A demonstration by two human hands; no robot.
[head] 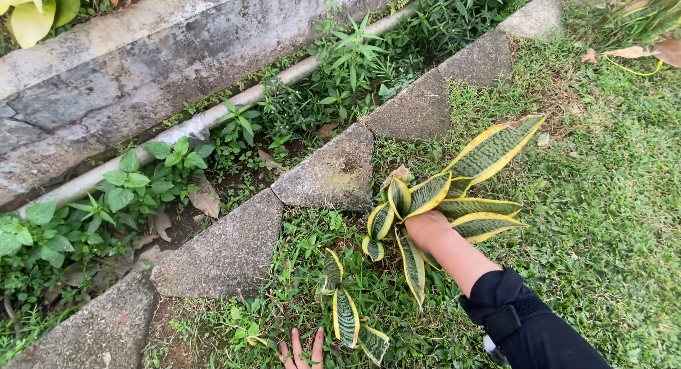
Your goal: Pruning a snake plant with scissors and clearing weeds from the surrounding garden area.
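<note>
Right hand (425, 229) closed around the base of a yellow-edged snake plant (454, 192) on the lawn (603, 220) just beside the stone kerb (333, 174), gripped low where the leaves gather, probably for a firm hold on the whole clump. Long leaves fanning up and toward the right edge of the grass, longest axis slanting to the upper right. Left hand (301, 353) at the bottom edge, fingers spread flat on the grass beside a smaller snake plant (346, 314), holding nothing.
</note>
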